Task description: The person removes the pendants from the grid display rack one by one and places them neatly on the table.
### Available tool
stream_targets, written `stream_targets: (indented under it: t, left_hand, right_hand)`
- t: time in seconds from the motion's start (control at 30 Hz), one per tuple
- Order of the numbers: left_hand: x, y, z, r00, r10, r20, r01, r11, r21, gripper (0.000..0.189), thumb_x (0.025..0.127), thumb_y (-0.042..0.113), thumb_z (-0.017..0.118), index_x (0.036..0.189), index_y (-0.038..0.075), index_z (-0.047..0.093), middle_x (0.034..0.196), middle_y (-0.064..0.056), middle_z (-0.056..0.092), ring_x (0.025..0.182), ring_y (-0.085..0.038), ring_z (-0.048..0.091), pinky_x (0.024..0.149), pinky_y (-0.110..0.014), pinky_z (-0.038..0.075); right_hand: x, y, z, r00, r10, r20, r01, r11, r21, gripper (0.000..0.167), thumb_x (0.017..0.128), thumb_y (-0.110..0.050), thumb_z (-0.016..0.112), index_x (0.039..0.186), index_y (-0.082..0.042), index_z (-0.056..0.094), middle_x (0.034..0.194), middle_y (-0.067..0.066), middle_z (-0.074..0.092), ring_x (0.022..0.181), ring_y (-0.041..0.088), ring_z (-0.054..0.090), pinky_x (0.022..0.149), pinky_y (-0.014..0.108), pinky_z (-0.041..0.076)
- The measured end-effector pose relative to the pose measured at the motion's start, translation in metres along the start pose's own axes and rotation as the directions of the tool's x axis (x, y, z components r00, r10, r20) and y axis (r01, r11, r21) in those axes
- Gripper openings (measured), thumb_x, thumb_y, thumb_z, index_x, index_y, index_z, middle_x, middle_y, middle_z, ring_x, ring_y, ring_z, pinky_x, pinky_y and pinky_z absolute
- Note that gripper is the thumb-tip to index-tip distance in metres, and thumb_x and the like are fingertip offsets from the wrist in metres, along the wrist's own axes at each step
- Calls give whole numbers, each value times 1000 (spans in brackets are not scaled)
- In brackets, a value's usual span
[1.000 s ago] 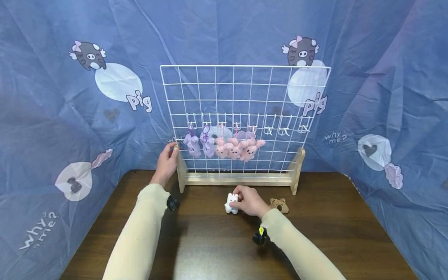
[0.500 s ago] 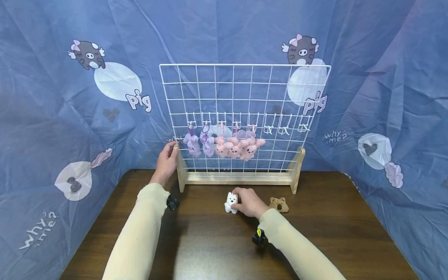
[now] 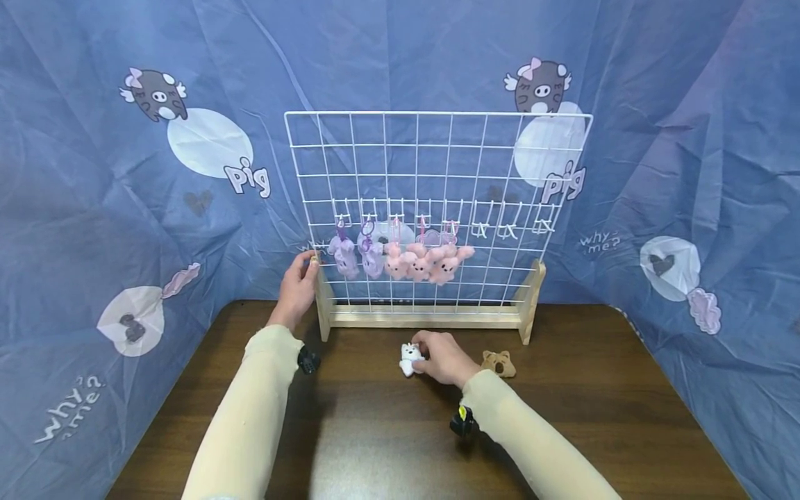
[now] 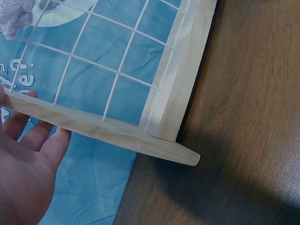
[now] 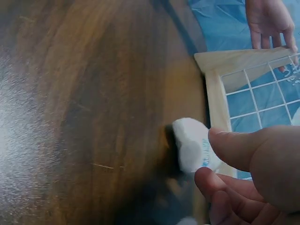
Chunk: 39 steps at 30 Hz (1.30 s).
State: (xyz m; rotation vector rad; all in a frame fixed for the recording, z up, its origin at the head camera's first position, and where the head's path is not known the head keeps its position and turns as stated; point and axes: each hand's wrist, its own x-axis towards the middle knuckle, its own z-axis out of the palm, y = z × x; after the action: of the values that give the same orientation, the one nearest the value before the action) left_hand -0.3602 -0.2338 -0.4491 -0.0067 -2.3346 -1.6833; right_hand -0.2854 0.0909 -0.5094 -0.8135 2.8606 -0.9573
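My left hand [image 3: 296, 288] grips the left wooden upright [image 4: 101, 127] of a white wire grid rack [image 3: 417, 146], with several fingers behind the wood. My right hand [image 3: 445, 358] pinches a small white plush animal [image 3: 409, 353] between thumb and fingers, low over the table in front of the rack. The plush has pointed ears and a dark nose; in the right wrist view, the white plush [image 5: 190, 146] shows blue marking beside my thumb [image 5: 234, 146]. Part of its right side is hidden by my fingers.
Purple plush toys [image 3: 345, 258] and pink plush toys [image 3: 419, 264] hang from hooks on the grid. Bare white hooks [image 3: 507, 230] are to their right. A brown bear plush [image 3: 498, 364] lies right of my right hand. Blue printed cloth [image 3: 225, 55] encloses the table [image 3: 375, 430].
The white plush has turned slightly and shifted a little left in my right hand. My left hand has stayed on the upright.
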Motion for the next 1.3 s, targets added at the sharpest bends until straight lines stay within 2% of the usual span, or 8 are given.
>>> stream_targets:
  t: [0.2,0.3,0.47,0.67,0.9,1.1,1.3]
  left_hand:
    - [0,1,0,1000,-1,0,1,1000,9,40,115,25,43,151,11,49,147,-24,57,131,-35,53,109,-52,42]
    - [0,1,-1,1000,-7,5,7,1000,13,41,115,26,43,152,11,49,149,-23,56,136,-35,50,113,-54,40]
    - [0,1,-1,1000,-12,11,12,1000,19,42,115,28,41,153,11,47,151,-23,55,142,-37,47,116,-56,38]
    - [1,-1,-1,1000,-13,4,13,1000,25,42,115,27,42,153,11,47,150,-22,56,141,-36,48,116,-56,38]
    - [2,-3,-1,1000,10,-4,-10,1000,27,41,115,26,42,152,9,48,147,-23,58,138,-36,50,114,-54,39]
    - [2,-2,-2,1000,12,-7,-12,999,34,40,115,25,42,152,10,48,148,-22,58,139,-36,50,115,-54,38]
    - [2,-1,-2,1000,5,1,-5,1000,26,41,115,25,43,152,10,48,148,-22,58,139,-35,50,115,-54,38]
  right_hand:
    - [5,-2,-17,996,71,-48,-69,997,41,31,93,-15,81,120,-2,70,103,13,76,98,27,71,90,44,55]
    - [6,-1,-29,990,116,-75,-108,989,98,31,96,-18,77,122,-4,69,109,13,76,101,25,71,92,44,56]
    - [9,-1,-55,975,174,-137,-146,970,193,32,99,-20,74,124,-2,67,113,16,75,103,30,72,93,46,57]
    - [13,0,-81,950,233,-209,-178,951,254,50,100,-26,72,139,1,58,125,22,71,112,37,71,95,47,57]
    - [18,-3,-106,907,310,-286,-208,918,337,73,101,-34,70,156,2,38,144,27,58,124,41,64,100,53,54]
    - [22,-6,-120,879,342,-332,-179,883,435,83,101,-34,70,165,-5,24,156,24,48,132,39,58,102,53,53]
    - [25,-7,-124,858,350,-376,-69,805,590,76,101,-22,72,162,-3,31,153,22,50,130,38,58,102,51,53]
